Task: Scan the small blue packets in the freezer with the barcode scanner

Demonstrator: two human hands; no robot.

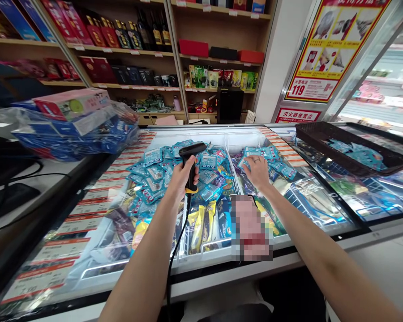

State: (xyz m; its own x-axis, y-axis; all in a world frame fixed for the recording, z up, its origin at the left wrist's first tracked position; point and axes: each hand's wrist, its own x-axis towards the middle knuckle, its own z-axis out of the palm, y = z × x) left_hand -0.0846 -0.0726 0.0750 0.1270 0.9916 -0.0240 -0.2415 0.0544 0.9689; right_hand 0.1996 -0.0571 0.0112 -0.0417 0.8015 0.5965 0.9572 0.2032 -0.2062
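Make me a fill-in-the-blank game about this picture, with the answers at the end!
The barcode scanner is in the person's ____ hand.
The scanner's cable is coloured ____.
The big red number on the poster is ____.
The dark basket with blue packets sits toward the picture's ____ edge.

Missing words: left; black; 119; right.

The barcode scanner (192,150) is black, with a yellow collar (191,191) low down. I see light-blue packets (154,173) with white and darker blue markings, and bright yellow wrappers (196,222). The wire divider (234,174) is white; the price labels (69,225) repeat white bands edged in orange-red. Over there, the basket (309,136) is dark brown, the poster (304,87) red, yellow and white, the top carton (74,103) pink with a green spot.
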